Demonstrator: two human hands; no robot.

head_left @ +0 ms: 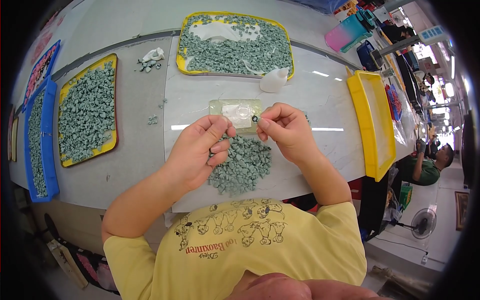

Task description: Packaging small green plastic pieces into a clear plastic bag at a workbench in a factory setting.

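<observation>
My right hand (286, 131) pinches a small dark, ring-like piece (255, 119) with a bit of green between thumb and forefinger. Level with it, my left hand (197, 149) is closed, thumb against forefinger; whatever it holds is too small or hidden to make out. Just beyond both hands lies a pale yellow-green translucent block or shallow dish (216, 106) with a white patch on its top. Beneath and between my hands spreads a loose pile of small grey-green pieces (241, 167). A white squeeze bottle (273, 81) stands beyond my right hand.
A yellow tray (188, 71) of green pieces sits at the far side, another yellow tray (104, 148) to the left. Further left is a blue tray (49, 132). A yellow bin (359, 102) stands at right, near a teal-pink bottle (350, 33). Another person (425, 169) works beyond.
</observation>
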